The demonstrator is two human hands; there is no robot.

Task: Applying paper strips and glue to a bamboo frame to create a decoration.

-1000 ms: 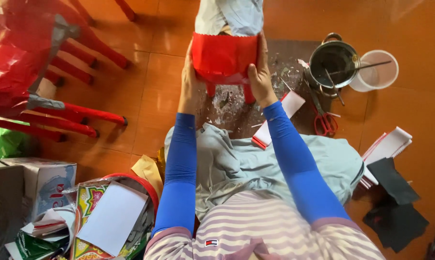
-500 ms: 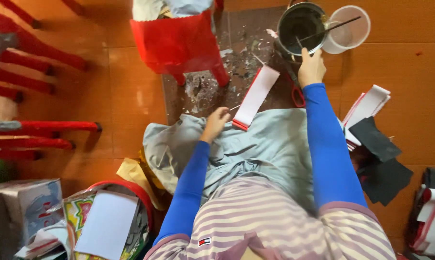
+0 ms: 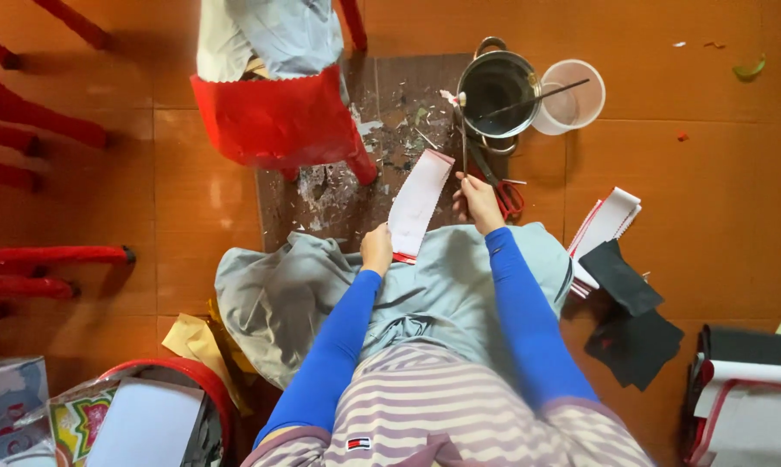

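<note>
My left hand (image 3: pixel 376 249) pinches the near end of a long white strip with a red edge (image 3: pixel 418 202), which lies on a dark board (image 3: pixel 382 130) on the floor. My right hand (image 3: pixel 478 201) is closed around a thin stick or brush (image 3: pixel 464 138) that points up toward a dark metal pot (image 3: pixel 497 93). Red-handled scissors (image 3: pixel 504 192) lie just right of that hand. A grey cloth (image 3: pixel 338 294) covers my lap.
A red plastic stool (image 3: pixel 278 121) with a pale bag on it stands at the board's far left. A clear cup (image 3: pixel 572 95) sits beside the pot. White strips (image 3: pixel 611 220) and black sheets (image 3: pixel 632 316) lie at the right. Red chair legs (image 3: pixel 53 259) are on the left.
My hands left the red stool. The right hand reached to the pot and has drawn back holding a thin stick; the left hand now holds the white strip's near end.
</note>
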